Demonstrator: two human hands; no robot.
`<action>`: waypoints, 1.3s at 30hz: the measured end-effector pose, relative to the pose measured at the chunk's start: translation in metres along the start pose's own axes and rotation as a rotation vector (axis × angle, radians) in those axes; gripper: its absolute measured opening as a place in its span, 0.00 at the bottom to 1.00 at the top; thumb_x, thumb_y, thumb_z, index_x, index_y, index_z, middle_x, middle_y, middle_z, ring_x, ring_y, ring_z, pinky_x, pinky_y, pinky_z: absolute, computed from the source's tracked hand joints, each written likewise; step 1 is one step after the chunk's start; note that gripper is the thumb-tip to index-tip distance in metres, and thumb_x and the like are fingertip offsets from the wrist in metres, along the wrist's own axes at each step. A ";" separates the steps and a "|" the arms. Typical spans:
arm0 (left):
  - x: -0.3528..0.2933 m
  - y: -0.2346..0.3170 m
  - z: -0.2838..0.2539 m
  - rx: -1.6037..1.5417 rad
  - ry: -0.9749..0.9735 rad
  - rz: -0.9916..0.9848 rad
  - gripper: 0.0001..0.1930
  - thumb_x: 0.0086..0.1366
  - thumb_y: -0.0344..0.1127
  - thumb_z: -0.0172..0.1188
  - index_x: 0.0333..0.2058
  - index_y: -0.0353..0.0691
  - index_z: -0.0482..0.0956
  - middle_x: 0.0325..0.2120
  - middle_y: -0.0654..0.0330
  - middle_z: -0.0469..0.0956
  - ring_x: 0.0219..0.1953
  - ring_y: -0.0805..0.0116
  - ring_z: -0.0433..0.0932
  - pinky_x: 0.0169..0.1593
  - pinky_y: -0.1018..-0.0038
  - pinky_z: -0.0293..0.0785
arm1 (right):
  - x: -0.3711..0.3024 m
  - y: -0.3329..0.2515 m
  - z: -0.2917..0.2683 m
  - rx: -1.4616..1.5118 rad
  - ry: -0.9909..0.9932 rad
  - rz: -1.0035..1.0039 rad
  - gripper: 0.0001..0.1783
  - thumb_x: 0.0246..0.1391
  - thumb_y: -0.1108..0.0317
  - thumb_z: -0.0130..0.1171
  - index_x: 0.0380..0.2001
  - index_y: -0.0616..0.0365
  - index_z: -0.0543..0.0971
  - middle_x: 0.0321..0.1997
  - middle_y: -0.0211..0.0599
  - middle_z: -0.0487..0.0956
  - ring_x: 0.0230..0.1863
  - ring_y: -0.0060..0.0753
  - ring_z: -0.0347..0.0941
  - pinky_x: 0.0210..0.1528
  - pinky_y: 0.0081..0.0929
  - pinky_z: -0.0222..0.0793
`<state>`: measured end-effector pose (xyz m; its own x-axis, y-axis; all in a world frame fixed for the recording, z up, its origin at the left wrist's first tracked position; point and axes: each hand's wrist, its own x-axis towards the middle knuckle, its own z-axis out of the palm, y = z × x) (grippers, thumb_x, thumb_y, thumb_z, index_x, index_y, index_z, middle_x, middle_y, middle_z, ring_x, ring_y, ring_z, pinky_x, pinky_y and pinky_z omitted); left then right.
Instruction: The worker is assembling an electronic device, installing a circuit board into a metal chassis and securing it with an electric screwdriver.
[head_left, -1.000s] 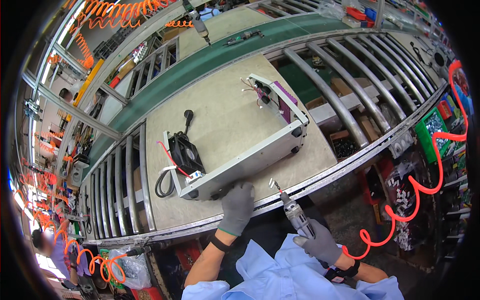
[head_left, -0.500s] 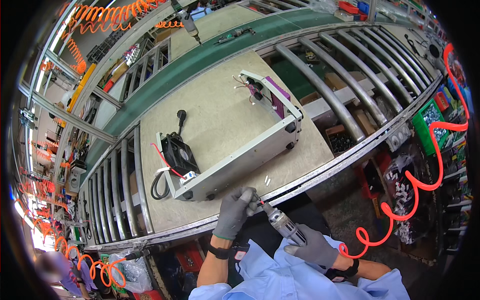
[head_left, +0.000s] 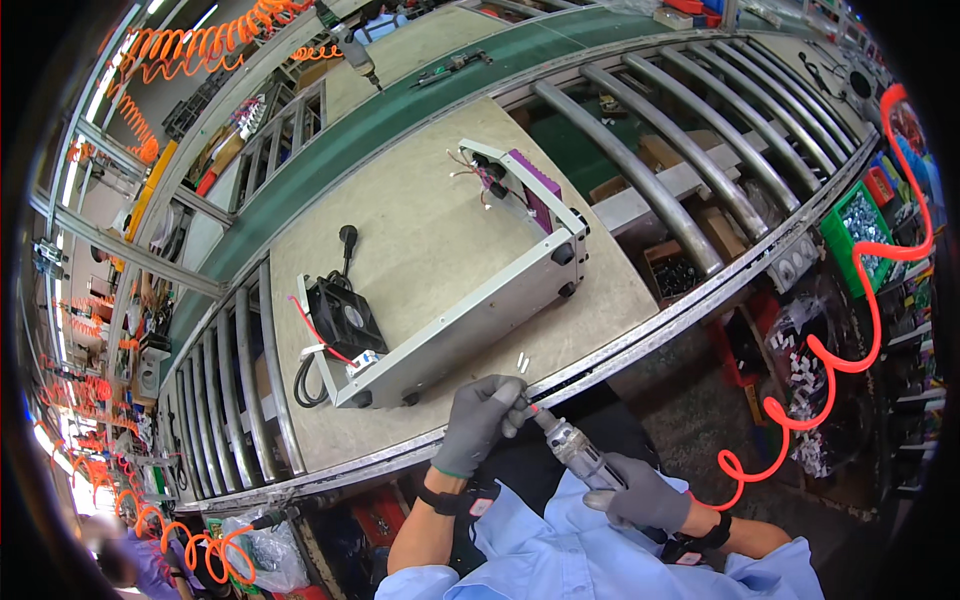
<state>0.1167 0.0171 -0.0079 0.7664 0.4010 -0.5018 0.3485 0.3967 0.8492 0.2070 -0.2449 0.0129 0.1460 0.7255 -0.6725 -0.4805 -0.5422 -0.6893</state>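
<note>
My right hand (head_left: 642, 493), in a grey glove, is wrapped round a silver pneumatic screwdriver (head_left: 578, 452) that points up and left. My left hand (head_left: 484, 424), gloved too, has thumb and fingers pinched together at the driver's reddish tip; whatever is between them is too small to make out. Beyond both hands, a grey metal frame (head_left: 465, 318) lies on a board (head_left: 405, 215). A black fan (head_left: 345, 315) with red wires and a black plug (head_left: 347, 236) sits at its left end, a purple part (head_left: 537, 188) at its right end. Two small white pieces (head_left: 523, 362) lie near the board's front edge.
Metal rollers (head_left: 640, 155) run on both sides of the board. An orange-red coiled hose (head_left: 800, 418) loops down on the right beside a green bin (head_left: 858, 235) of small metal parts. Another driver (head_left: 355, 52) hangs at the back. A person (head_left: 150, 555) is at the lower left.
The whole view has shifted slightly, with the frame and board appearing further left. Both hands stay together at the driver's tip, and the driver has moved slightly right in the picture.
</note>
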 end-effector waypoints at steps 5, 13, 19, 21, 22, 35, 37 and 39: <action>0.014 -0.003 0.025 0.540 0.314 0.329 0.12 0.68 0.39 0.62 0.40 0.36 0.82 0.27 0.57 0.81 0.24 0.69 0.79 0.30 0.71 0.76 | 0.007 0.002 0.002 -0.022 0.186 -0.194 0.25 0.52 0.59 0.69 0.49 0.60 0.73 0.27 0.30 0.74 0.21 0.17 0.69 0.23 0.22 0.68; 0.041 -0.015 0.029 1.172 0.526 0.619 0.09 0.60 0.35 0.64 0.37 0.40 0.79 0.31 0.52 0.79 0.35 0.49 0.80 0.40 0.58 0.76 | 0.003 -0.014 0.000 -0.054 0.252 -0.186 0.25 0.52 0.60 0.68 0.50 0.60 0.73 0.26 0.30 0.74 0.20 0.18 0.70 0.21 0.23 0.68; 0.005 0.011 0.017 0.951 0.549 0.675 0.07 0.64 0.33 0.60 0.40 0.40 0.77 0.31 0.52 0.81 0.33 0.51 0.81 0.38 0.62 0.78 | 0.005 -0.025 0.017 -0.074 0.218 -0.155 0.25 0.51 0.60 0.69 0.49 0.58 0.74 0.28 0.30 0.75 0.22 0.17 0.71 0.23 0.22 0.69; -0.027 0.030 0.004 0.776 0.529 0.602 0.07 0.65 0.32 0.60 0.40 0.38 0.77 0.30 0.54 0.82 0.31 0.56 0.82 0.36 0.66 0.79 | 0.010 -0.027 0.026 -0.151 0.186 -0.203 0.26 0.50 0.58 0.70 0.48 0.57 0.75 0.29 0.30 0.75 0.24 0.16 0.71 0.25 0.22 0.70; -0.045 0.043 -0.007 0.590 0.426 0.477 0.07 0.65 0.31 0.59 0.40 0.36 0.78 0.30 0.56 0.82 0.30 0.62 0.82 0.34 0.70 0.78 | 0.014 -0.028 0.033 -0.229 0.195 -0.235 0.27 0.49 0.56 0.71 0.48 0.57 0.75 0.30 0.30 0.76 0.24 0.16 0.70 0.26 0.22 0.69; -0.067 0.157 -0.095 0.517 0.335 0.307 0.11 0.66 0.35 0.62 0.41 0.33 0.83 0.25 0.63 0.81 0.21 0.80 0.76 0.24 0.84 0.71 | 0.039 -0.034 0.096 -0.193 0.066 -0.248 0.27 0.50 0.57 0.71 0.50 0.57 0.75 0.30 0.33 0.76 0.22 0.21 0.71 0.26 0.25 0.70; -0.060 0.163 -0.096 0.492 0.319 0.262 0.10 0.65 0.35 0.63 0.38 0.34 0.83 0.23 0.65 0.80 0.19 0.82 0.75 0.22 0.85 0.68 | 0.037 -0.038 0.101 -0.178 0.062 -0.298 0.27 0.51 0.57 0.70 0.51 0.58 0.74 0.29 0.33 0.76 0.21 0.21 0.71 0.24 0.24 0.70; -0.053 0.170 -0.097 0.586 0.251 0.114 0.09 0.65 0.35 0.64 0.36 0.35 0.83 0.22 0.65 0.79 0.18 0.83 0.74 0.21 0.84 0.68 | 0.035 -0.042 0.104 -0.172 0.069 -0.318 0.27 0.52 0.58 0.70 0.51 0.59 0.74 0.28 0.33 0.75 0.20 0.20 0.71 0.23 0.24 0.69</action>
<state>0.0829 0.1436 0.1471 0.6915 0.6229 -0.3658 0.5633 -0.1481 0.8128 0.1428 -0.1525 0.0463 0.3258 0.8420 -0.4299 -0.2506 -0.3616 -0.8980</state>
